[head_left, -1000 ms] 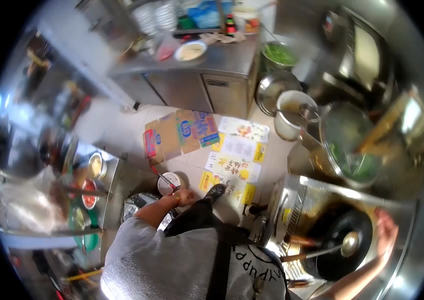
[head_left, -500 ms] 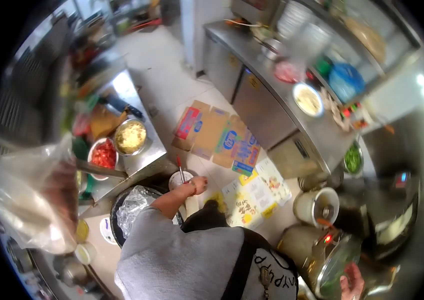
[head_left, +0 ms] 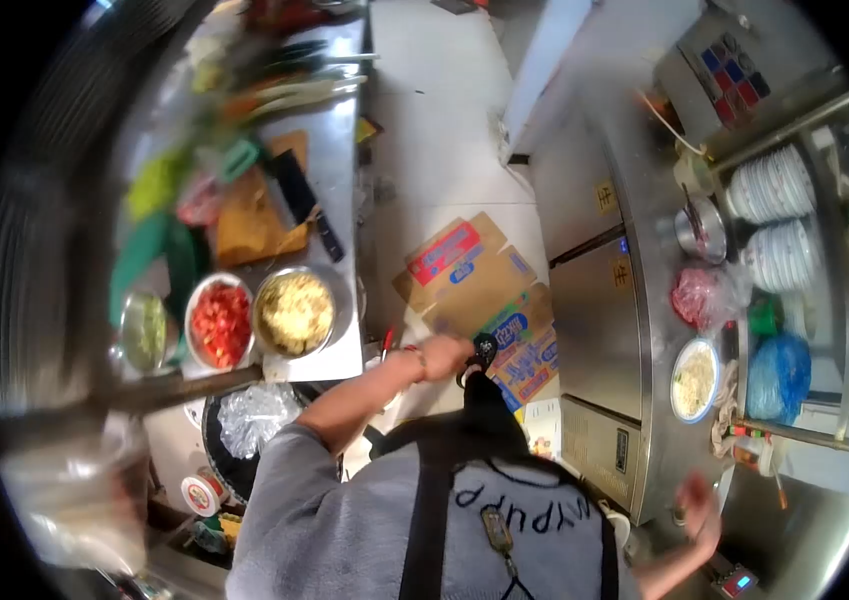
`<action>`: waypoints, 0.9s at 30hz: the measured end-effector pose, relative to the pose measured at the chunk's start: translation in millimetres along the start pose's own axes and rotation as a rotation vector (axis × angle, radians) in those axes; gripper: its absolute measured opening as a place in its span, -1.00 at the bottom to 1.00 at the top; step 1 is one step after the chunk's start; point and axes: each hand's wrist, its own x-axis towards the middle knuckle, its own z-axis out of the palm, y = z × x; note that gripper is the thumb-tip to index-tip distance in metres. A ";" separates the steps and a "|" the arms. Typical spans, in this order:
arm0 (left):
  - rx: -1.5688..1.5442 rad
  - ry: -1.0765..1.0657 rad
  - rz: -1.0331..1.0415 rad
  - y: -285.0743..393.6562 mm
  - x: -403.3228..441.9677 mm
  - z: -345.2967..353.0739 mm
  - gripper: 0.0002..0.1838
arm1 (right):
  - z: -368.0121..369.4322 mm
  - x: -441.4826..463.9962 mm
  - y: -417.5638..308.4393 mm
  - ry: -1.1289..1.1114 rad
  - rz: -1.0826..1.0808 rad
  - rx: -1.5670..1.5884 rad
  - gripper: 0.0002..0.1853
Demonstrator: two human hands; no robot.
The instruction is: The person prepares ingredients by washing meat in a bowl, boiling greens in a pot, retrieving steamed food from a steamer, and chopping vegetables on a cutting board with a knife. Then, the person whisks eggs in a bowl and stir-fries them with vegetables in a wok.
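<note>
My left hand (head_left: 444, 357) is curled closed in front of my body, above the floor. Nothing shows in its fingers. Just beyond it is my black shoe (head_left: 484, 350), with flattened cardboard (head_left: 489, 285) on the floor past that. Out to the right, my right hand (head_left: 699, 512) is raised beside the steel counter, smeared by motion, so its fingers cannot be made out. To the left, a white bowl of chopped red pieces (head_left: 220, 322) stands beside a metal bowl of pale yellow chopped food (head_left: 294, 312).
A cleaver (head_left: 296, 190) lies on a wooden cutting board (head_left: 249, 218) on the left counter. Right of the floor stands a steel refrigerated counter (head_left: 594, 310). It bears a white bowl of pale food (head_left: 694, 380), with stacked plates (head_left: 774, 185) and a blue bag (head_left: 779, 375) nearby.
The view has turned left, bringing the left counter closer. My left hand appears farther right, before my shoe. My right hand is no longer beside the clear lid, and the pots have left view.
</note>
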 end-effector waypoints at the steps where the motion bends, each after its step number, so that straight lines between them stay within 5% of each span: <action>1: -0.022 -0.067 -0.164 -18.1 4.1 -13.9 -0.69 | -5.2 40.8 -34.0 0.056 -0.073 -0.077 -0.65; 2: -0.041 -0.128 -0.321 -40.3 14.7 -32.6 -0.70 | -16.1 82.8 -109.8 -0.014 -0.097 -0.224 -0.62; 4: 0.394 -0.030 0.072 -69.4 24.9 -74.8 -0.70 | -25.4 182.9 -148.7 0.151 -0.327 -0.383 -0.51; 6: -0.066 0.195 -0.566 3.7 64.1 -150.4 -0.71 | -13.7 286.1 -202.7 0.190 -0.738 -0.324 -0.51; 8: -0.054 0.325 -0.551 -6.3 77.1 -164.5 -0.74 | -8.0 320.9 -329.0 -0.030 -0.693 -0.359 -0.52; 10: -0.295 0.426 -0.656 -39.8 74.7 -154.1 -0.74 | 15.2 411.8 -365.6 -0.222 -0.985 -0.107 -0.49; 11: -0.321 0.378 -0.728 -47.9 79.7 -155.4 -0.74 | 26.7 423.4 -417.3 -0.208 -1.075 -0.408 -0.49; 16: -0.391 0.317 -0.845 -153.7 124.7 -185.5 -0.73 | 49.2 495.6 -548.7 -0.364 -1.024 -0.288 -0.54; 17: -0.796 0.271 -0.825 -253.0 109.8 -159.9 -0.72 | 49.4 510.5 -564.1 -0.315 -0.957 -0.278 -0.56; 18: -0.415 0.245 -0.785 -213.5 165.9 -224.9 -0.76 | 47.3 527.6 -575.3 -0.266 -0.882 -0.270 -0.58; 20: -0.515 0.138 -0.765 -243.0 229.3 -297.9 -0.82 | 17.1 558.5 -588.3 -0.102 -0.742 -0.233 -0.62; 21: -1.330 0.339 -0.816 -271.0 256.1 -324.6 -0.84 | -0.3 574.1 -596.2 0.007 -0.683 -0.195 -0.64; 22: -1.478 0.468 -0.890 -269.2 287.7 -363.7 -0.83 | -16.1 586.9 -604.5 0.109 -0.634 -0.155 -0.65; 24: -0.301 0.339 -0.553 -254.5 343.4 -438.4 -0.81 | -50.6 594.4 -631.2 0.382 -0.648 -0.133 -0.70; 27: 0.114 0.361 -0.453 -274.5 409.8 -524.1 -0.77 | -66.2 618.6 -669.3 0.513 -0.615 0.045 -0.78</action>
